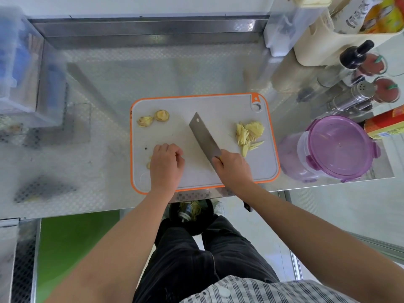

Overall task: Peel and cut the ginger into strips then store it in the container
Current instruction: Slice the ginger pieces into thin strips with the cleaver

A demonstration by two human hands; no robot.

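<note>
Embossed steel table (105, 68) carrying a flat, grey, rounded-corner cutting board (218, 106) with an orange rim. At the board's far left corner lie two rough ginger slices (153, 119), pale yellow with brownish edges. Nearer, the left hand (167, 162) rests knuckles-up on the board, fingers curled under; a small ginger piece (149, 164) shows at its left edge, and whether the hand grips it cannot be told. Below the table edge, a black bin (192, 213) holds pale peelings. The right hand (234, 169) grips the handle of a rectangular steel knife (204, 136), blade angled over mid-board. Thin ginger strips (249, 134) lie heaped on the board's right side. Right of the board stands a round clear plastic container (336, 147), its purple lid on.
</note>
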